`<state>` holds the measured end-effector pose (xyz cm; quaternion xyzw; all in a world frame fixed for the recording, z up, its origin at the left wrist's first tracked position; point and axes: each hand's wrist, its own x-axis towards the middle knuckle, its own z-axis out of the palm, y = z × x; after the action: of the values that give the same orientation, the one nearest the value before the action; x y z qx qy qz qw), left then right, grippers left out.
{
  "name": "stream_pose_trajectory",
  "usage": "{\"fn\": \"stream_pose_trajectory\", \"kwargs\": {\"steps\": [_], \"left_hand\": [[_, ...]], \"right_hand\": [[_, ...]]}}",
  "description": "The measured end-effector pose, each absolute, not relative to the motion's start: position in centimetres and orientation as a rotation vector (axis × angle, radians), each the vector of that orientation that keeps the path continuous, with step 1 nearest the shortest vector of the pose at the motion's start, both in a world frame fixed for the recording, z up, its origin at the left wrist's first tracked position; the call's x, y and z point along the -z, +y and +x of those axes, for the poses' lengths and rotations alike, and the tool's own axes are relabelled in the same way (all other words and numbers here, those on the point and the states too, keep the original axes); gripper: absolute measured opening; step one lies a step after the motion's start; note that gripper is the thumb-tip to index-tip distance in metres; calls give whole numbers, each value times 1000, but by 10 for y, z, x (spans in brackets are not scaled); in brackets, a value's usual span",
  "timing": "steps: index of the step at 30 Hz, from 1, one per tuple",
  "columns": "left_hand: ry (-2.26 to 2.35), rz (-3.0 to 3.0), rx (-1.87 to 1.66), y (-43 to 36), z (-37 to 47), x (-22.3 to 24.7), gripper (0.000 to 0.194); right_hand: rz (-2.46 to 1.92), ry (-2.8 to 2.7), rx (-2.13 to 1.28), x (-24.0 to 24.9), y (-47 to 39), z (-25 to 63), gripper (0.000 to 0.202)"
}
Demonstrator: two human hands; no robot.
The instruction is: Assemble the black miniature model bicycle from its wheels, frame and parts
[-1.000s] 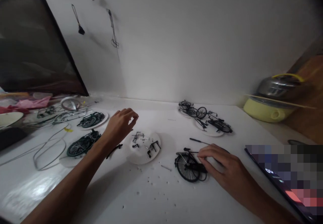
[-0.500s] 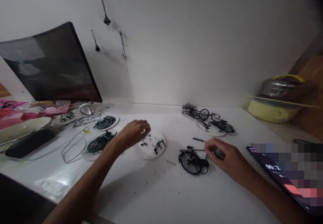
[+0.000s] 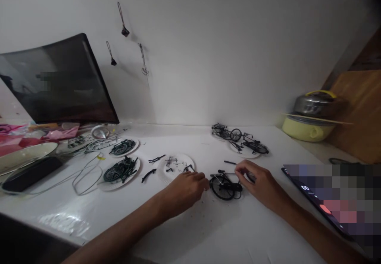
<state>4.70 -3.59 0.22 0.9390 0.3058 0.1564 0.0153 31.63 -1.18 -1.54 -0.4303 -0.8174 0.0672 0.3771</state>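
Observation:
A black miniature bicycle [image 3: 224, 188] stands on the white table, its rear wheel and saddle at the left. At its front end, my right hand [image 3: 256, 178] has thumb and fingers closed on the frame, hiding that part. My left hand [image 3: 190, 186] is just left of the wheel with its fingers pinched together. Whatever lies between those fingertips is too small or hidden to make out. Behind the left hand, a white paper plate [image 3: 162, 169] carries small metal and black parts. Beyond the bicycle lies a thin black rod [image 3: 229, 162], perhaps a screwdriver.
Left of the plate lie two dark curved pieces [image 3: 149, 174]. Plates with dark bicycle parts [image 3: 119, 173] sit further left, and more miniature bicycles [image 3: 253, 147] at the back right. A phone [image 3: 315, 202] lies at the right, a monitor [image 3: 59, 85] stands at the left, and tiny bits [image 3: 203, 216] dot the table.
My left hand has moved right and nearer, from above the parts plate to beside the bicycle's rear wheel. My right hand keeps its grip on the bicycle. The view has shifted slightly.

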Motion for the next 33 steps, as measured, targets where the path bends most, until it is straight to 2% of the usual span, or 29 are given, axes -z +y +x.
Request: {"fn": "stream_pose_trajectory", "kwargs": {"steps": [7,12,21,25,29,33], "left_hand": [[869,2503,-852,-28,69,-22,17],[676,2108,-1019,-16,83,-24,20],[753,1874,-1072,4,93,-9,9],[848,2136,-950,7,84,-8,10],[836,2653,-780,16,74,-1,9],[852,2881,-754,22,73,9,12]], "right_hand": [[-974,-2102,-220,3,-33,297,8],[-1026,-1939,-510,-11,-32,288,9],[-1076,-1574,-719,0,-14,282,12],[-1253,-1478,-744,3,-16,287,18],[-1272,-1614,-754,2,-16,292,14],[-1226,-1778,-680,6,-18,290,10]]}}
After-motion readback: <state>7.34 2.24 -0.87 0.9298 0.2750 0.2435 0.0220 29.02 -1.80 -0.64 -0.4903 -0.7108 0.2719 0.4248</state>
